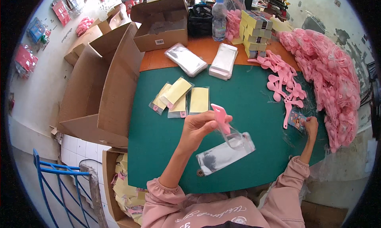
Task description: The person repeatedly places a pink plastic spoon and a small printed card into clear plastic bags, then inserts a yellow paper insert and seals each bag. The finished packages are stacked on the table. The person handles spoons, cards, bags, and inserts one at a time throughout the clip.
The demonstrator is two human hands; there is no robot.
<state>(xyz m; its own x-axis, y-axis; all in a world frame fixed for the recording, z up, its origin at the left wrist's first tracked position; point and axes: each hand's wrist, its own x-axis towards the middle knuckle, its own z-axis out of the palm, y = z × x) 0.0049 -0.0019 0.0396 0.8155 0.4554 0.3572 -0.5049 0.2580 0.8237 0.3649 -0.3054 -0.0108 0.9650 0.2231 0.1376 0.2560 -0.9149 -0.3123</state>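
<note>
My left hand (201, 125) is closed on a pink plastic spoon (221, 120), raised over the middle of the table. A clear plastic bag (234, 140) hangs from the spoon's lower end; how far the spoon sits inside it I cannot tell. Below lies a stack of clear bags (225, 153). Out at the right, my right hand (311, 127) pinches the edge of a small printed card (296, 120) lying on the table. Beside that card is a loose pink spoon (286, 112). Several bagged yellow cards (199, 100) with pink pieces lie beyond my left hand.
Pink spoons (282, 75) are heaped at the right, next to a large bagged pink pile (337, 81). Farther back stand card stacks (255, 33), a water bottle (218, 19) and two more bag stacks (224, 61). Cardboard boxes (119, 81) line the left edge.
</note>
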